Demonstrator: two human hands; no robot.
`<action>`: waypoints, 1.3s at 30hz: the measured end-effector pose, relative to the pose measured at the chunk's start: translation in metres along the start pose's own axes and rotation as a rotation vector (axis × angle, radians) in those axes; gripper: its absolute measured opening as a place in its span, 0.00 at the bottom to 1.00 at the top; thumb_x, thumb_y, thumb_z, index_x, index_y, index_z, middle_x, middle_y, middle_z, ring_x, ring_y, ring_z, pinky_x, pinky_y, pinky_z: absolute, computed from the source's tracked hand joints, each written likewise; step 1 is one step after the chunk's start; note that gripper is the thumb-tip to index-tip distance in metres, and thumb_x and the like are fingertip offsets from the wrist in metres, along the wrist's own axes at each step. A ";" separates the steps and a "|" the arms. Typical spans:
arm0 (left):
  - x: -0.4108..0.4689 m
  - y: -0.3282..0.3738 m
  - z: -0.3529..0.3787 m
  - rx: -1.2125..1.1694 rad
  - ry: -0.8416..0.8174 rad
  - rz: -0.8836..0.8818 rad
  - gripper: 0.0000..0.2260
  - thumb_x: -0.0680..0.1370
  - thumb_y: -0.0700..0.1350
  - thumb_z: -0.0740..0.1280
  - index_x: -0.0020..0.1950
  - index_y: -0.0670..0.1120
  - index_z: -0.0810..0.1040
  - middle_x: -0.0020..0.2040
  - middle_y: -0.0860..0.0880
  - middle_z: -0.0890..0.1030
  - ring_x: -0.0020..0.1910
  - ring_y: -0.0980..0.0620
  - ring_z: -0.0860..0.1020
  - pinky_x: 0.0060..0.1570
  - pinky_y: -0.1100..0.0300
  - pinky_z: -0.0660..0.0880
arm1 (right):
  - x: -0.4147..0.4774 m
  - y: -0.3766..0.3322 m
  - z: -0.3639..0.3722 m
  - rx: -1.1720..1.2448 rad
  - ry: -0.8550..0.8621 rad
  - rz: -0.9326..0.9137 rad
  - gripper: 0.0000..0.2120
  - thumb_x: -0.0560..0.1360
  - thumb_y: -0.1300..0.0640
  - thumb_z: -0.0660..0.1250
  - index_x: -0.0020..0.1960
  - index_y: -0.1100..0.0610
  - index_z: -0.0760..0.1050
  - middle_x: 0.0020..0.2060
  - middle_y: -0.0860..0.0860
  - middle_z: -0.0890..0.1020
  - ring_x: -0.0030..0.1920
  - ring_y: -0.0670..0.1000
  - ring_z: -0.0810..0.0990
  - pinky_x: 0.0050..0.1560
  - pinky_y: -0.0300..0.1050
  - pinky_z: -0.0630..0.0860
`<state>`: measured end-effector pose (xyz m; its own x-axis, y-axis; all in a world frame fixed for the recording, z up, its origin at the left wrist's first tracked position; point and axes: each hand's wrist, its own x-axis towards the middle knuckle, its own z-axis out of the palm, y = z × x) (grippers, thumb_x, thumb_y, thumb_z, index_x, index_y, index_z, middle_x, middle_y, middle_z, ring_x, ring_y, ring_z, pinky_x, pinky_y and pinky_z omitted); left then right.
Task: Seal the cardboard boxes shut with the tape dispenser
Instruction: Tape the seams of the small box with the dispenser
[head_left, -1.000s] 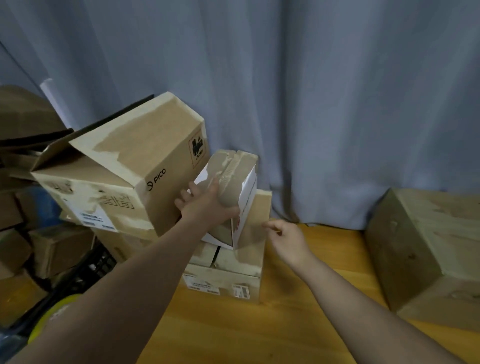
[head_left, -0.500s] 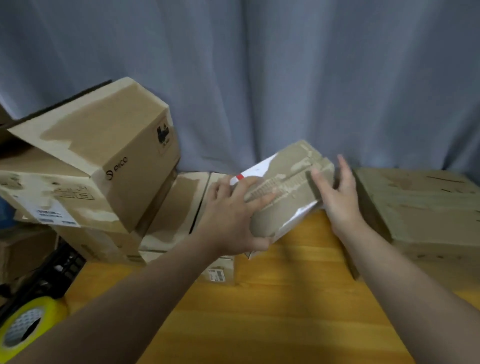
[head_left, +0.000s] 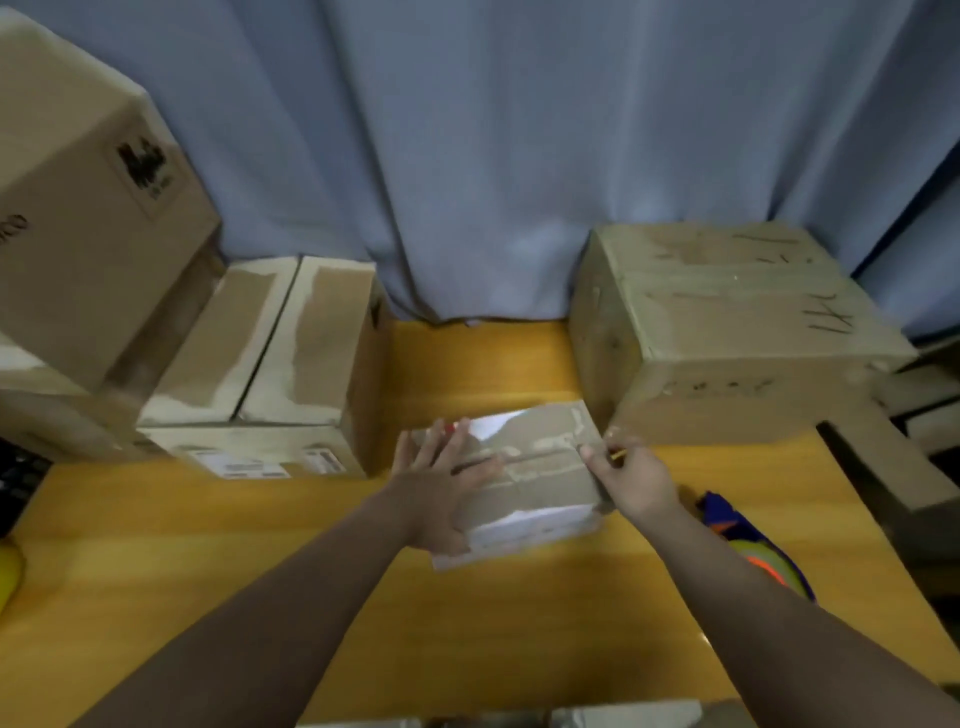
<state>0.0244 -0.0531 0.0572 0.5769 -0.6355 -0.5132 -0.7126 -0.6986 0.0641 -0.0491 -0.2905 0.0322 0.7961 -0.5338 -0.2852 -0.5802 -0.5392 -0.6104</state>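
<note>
Head view: one wide-angle look down at a wooden table (head_left: 218, 561) before a blue-grey curtain (head_left: 467, 145).
Cardboard boxes, counted: five clearly in sight — all with their flaps down, so nothing of their contents shows.
Small box (head_left: 524, 483): lies flat on the table at the centre, between the two hands, its top crossed by patches of old tape and a seam; a white side faces the camera.
Left hand (head_left: 441, 493): fingers spread and laid flat on the small box's left end, thumb along its top — pressing, not wrapped round it.
Right hand (head_left: 631, 480): fingers curled against the box's right edge, pinching at the top corner.
Large box at left (head_left: 88, 218): stacked high on a lower carton, printed mark on its side.
Twin boxes (head_left: 270, 353): two side by side, just left of the small box, labels on the near face.
Right box (head_left: 727, 332): big, worn, scribbled on top, touching the curtain.
Tape dispenser (head_left: 753, 545): blue and orange, with yellow-green, on the table beside the right forearm, partly hidden.
Yellow object (head_left: 8, 571): at the left edge, cut off; cannot tell what it is.
</note>
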 end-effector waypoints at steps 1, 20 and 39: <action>0.003 0.008 0.001 -0.010 0.033 -0.036 0.43 0.72 0.62 0.67 0.76 0.63 0.40 0.75 0.47 0.28 0.73 0.40 0.29 0.69 0.35 0.34 | -0.002 0.003 -0.006 0.019 -0.013 -0.035 0.18 0.78 0.44 0.63 0.56 0.59 0.73 0.44 0.54 0.79 0.50 0.59 0.79 0.43 0.48 0.72; 0.035 0.038 -0.006 0.087 0.022 -0.154 0.44 0.68 0.75 0.55 0.69 0.65 0.26 0.74 0.52 0.26 0.73 0.43 0.29 0.69 0.32 0.38 | 0.006 0.137 -0.051 -0.839 -0.275 -0.136 0.22 0.77 0.62 0.62 0.69 0.58 0.59 0.60 0.56 0.70 0.59 0.57 0.76 0.51 0.50 0.76; -0.031 0.040 -0.085 -1.487 0.534 -0.262 0.30 0.79 0.64 0.51 0.48 0.39 0.80 0.42 0.42 0.84 0.42 0.45 0.82 0.41 0.54 0.78 | -0.020 -0.065 -0.085 0.349 -0.116 -0.719 0.36 0.55 0.57 0.70 0.60 0.38 0.66 0.56 0.48 0.73 0.54 0.41 0.76 0.51 0.29 0.70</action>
<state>0.0120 -0.0895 0.1478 0.9092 -0.2659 -0.3203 0.2438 -0.2835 0.9275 -0.0414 -0.3002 0.1405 0.9780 -0.0519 0.2022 0.1530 -0.4805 -0.8635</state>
